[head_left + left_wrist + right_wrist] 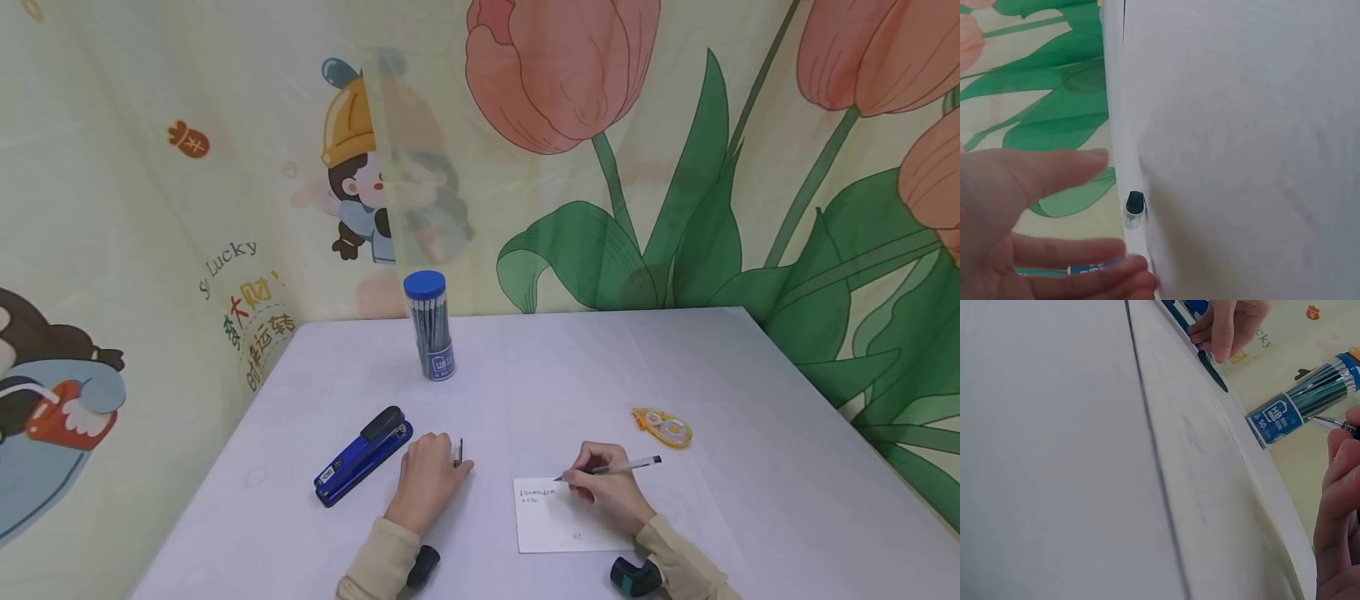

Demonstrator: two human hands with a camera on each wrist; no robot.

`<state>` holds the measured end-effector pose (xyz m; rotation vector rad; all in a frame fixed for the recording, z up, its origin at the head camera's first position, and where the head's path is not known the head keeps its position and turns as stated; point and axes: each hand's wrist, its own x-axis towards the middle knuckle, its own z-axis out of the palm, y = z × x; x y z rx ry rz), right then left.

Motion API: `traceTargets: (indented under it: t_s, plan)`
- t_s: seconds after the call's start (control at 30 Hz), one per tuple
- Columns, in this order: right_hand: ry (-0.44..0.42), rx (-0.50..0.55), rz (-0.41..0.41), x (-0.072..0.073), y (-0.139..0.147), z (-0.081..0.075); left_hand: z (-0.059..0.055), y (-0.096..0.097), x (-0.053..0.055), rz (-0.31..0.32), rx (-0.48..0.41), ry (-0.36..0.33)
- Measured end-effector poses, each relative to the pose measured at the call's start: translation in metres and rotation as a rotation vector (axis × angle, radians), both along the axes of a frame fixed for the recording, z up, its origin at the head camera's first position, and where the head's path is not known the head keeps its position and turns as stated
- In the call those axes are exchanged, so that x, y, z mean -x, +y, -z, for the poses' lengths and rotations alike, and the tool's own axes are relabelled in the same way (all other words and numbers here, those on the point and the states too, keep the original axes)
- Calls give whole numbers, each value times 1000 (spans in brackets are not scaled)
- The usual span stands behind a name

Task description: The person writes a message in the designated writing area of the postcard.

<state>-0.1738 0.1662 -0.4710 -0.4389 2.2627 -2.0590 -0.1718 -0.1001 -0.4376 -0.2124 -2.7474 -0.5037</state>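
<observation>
My right hand (609, 487) holds a clear-barrelled pen (630, 465) in a writing grip, its tip at the upper part of a white sheet of paper (555, 529). A few small lines of writing show at the sheet's upper left, and a small mark sits lower down. To the left, my left hand (429, 475) rests on the table, thumb and fingers apart. A dark pen cap (1135, 206) lies just beyond the gap between them in the left wrist view. The right wrist view shows the pen's clear front end and curled fingers (1338, 506).
A blue stapler (362, 457) lies left of my left hand. Farther back stands a blue-lidded tub of pencils (431, 329). A yellow correction tape (663, 427) lies beyond my right hand. A printed curtain (480, 208) hangs behind the white table (300, 383).
</observation>
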Motion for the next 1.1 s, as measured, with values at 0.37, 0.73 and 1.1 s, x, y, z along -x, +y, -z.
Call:
traceTargets:
  t_s: [0.37,0.73,1.1]
  plan:
    - [48,27,23,-1,0,-1,4,1,8,-33,-6,-68]
    - [71,48,17,-2,-1,-1,6,0,11,-30,12,-55]
    - [62,45,40,-1,0,0,9,-2,11,19,11,-37]
